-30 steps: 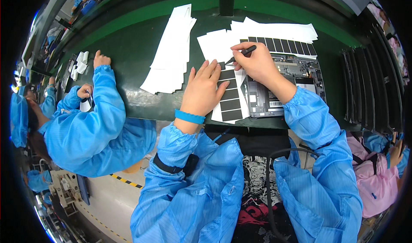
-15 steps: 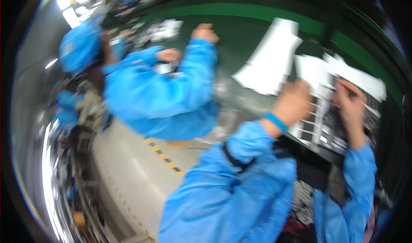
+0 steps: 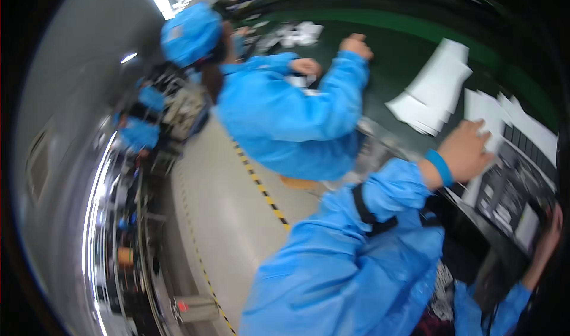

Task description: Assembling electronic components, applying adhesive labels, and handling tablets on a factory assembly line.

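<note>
My left hand (image 3: 464,153), with a blue band at the wrist, is over the near end of some white paper sheets (image 3: 484,111). Its fingers are bent a little and apart, and I see nothing gripped in them. Just right of it lies a dark sheet or tray (image 3: 502,184) with small grey and white pieces on it. At the far right rim my right hand (image 3: 549,232) is beside the dark tray's near corner, close to a pale flat piece (image 3: 526,226). Its fingers are smeared and partly cut off.
A fanned stack of white paper strips (image 3: 436,89) lies on the green table (image 3: 395,69) left of my work. More white sheets (image 3: 537,128) are at the far right. A co-worker in blue (image 3: 291,110) sits to my left, near a pile of white pieces (image 3: 303,33).
The view has swung left, so everything sits further right. My right hand has come back toward me from the sheets to the near edge. My left hand's fingers are more spread.
</note>
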Motion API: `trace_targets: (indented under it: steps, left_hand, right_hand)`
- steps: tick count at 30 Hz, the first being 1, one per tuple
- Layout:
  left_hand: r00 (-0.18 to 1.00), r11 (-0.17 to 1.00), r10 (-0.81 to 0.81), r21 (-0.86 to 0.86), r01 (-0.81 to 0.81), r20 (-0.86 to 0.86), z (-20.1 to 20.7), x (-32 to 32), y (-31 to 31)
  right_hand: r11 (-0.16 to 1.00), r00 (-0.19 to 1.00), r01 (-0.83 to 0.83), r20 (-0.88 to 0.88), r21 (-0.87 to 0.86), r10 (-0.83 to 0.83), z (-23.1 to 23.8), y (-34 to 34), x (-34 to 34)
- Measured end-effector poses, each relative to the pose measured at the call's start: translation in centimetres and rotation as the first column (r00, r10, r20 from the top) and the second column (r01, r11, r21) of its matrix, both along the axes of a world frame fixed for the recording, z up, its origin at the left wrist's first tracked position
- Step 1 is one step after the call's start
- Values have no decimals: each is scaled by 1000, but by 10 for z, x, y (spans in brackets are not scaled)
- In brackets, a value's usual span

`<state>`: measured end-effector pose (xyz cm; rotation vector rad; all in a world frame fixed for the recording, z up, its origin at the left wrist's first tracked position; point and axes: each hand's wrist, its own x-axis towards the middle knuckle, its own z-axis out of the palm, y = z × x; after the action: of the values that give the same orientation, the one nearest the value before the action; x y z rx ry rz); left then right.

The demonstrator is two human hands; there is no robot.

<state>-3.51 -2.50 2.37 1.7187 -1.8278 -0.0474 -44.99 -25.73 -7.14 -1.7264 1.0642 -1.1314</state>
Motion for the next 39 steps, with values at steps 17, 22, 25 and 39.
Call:
trace_targets:
  steps: [17, 22, 25, 39]
  left_hand:
    - [988, 944, -116, 298, 142, -105, 47, -65, -12]
    - [955, 907, -291, 301, 293, -55, 41, -109, -43]
    - [944, 917, -321, 224, 329, -71, 19, -125, -60]
    - [894, 883, -429, 149, 446, -132, -1, -142, -66]
  right_hand:
    - [972, 958, -99, 285, 214, 35, 94, 73, 83]
    - [919, 975, -81, 223, 385, -8, 90, 66, 90]
    - [946, 930, -105, 367, 306, -15, 71, 62, 93]
    - [942, 955, -86, 295, 325, -14, 73, 69, 84]
